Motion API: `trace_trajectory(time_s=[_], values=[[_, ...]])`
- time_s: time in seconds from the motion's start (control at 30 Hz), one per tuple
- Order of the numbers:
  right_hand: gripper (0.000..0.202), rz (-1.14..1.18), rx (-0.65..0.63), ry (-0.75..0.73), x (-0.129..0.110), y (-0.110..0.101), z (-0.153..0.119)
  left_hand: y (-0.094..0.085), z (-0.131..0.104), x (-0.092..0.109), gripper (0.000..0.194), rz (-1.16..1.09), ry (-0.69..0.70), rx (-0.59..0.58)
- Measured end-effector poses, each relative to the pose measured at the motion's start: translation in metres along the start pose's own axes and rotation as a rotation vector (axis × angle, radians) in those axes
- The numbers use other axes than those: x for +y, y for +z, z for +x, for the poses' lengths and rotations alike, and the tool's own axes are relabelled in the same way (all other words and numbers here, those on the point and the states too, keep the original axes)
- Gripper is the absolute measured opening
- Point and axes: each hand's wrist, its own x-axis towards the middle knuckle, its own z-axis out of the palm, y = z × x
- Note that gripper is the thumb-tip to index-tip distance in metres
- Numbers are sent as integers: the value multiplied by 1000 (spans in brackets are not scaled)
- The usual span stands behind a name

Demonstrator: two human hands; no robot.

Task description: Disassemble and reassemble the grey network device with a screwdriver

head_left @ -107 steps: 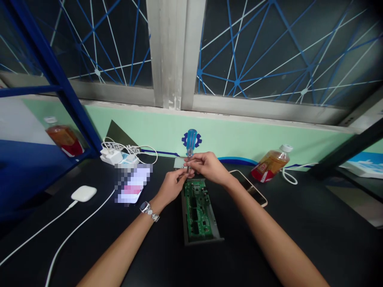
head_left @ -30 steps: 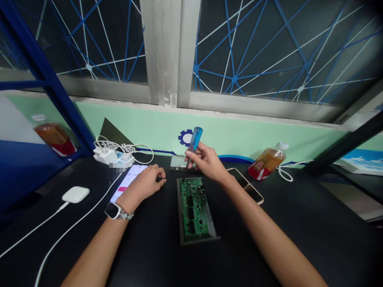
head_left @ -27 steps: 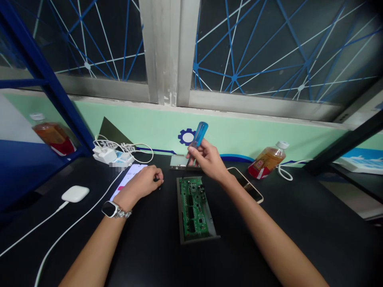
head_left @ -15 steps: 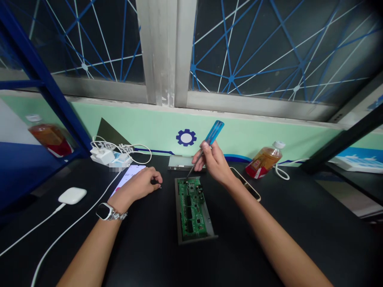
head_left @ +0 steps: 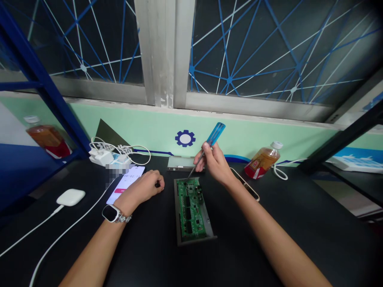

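Black desk (head_left: pixel 143 259) is under everything. Approx. mid-desk: metal tray (head_left: pixel 177 223) w/ green circuit board (head_left: pixel 192 211) in it, long axis roughly 12 to 6. Clock positions below are from the board. Lit phone (head_left: pixel 128 179) at 10, partly hidden by the wrist. L hand (head_left: pixel 148 185) also at 10, nearer the tray but apart from it; fingers curled together, can't tell if sth small is in them. R hand (head_left: pixel 212 159) just off 12 toward 1, thumb + fingers clamped on the screwdriver (head_left: pixel 216 133), handle leaning to 1, tip down at the board's 12 end, contact unclear.

Step in hand looks like tip work there. Best: light pressure, shaft more upright if turning, tip clear of nearby components, 1 hand bracing the tray vs. sliding.
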Motion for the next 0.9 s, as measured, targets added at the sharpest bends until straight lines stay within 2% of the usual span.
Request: trace_trajectory(time_s=[0.17,0.27,0.43,0.67,0.9], values=[[39,49,45,-15,8,0,4,10,7,28,16,-267,17,105],[34,95,79,-47,9,0,6,19,12,38,17,-430,23,142],[31,151,102,-77,4,0,6,29,15,39,18,-583,-6,161],[30,138,92,-62,7,3,6,32,15,37,20,-708,-31,152],[30,94,87,-65,8,2,6,31,15,40,18,-700,-7,157]])
